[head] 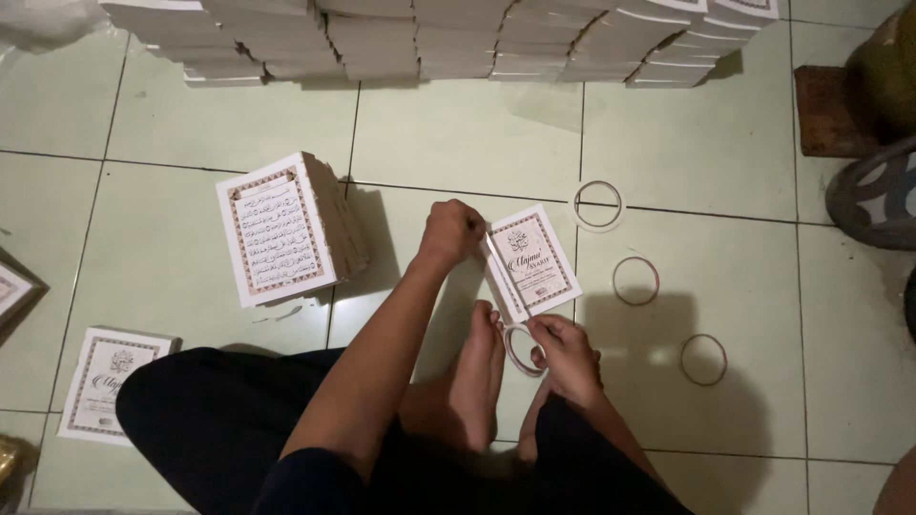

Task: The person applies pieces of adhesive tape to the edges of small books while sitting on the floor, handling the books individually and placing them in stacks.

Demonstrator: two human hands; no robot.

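In the head view, a person sits on a pale green tiled floor [458, 133] with crossed legs, one bare foot [477, 377] in front. The left hand [450, 232] is closed, pinching the top edge of a small white booklet [532, 262] with a decorated border. The right hand [568, 355] is closed on a roll of tape [518, 348], which touches the lower corner of the booklet. The booklet lies just above the foot, between both hands.

To the left stands a pile of similar booklets [281, 229], and near the left knee another single booklet [110, 381] lies flat. To the right of the hands, three empty tape rings [598, 204] [635, 280] [703, 360] lie well apart on the tiles. Along the top, long rows of stacked booklets [429, 38] lie on the floor. At the right edge a dark sandal [878, 195] shows partly.
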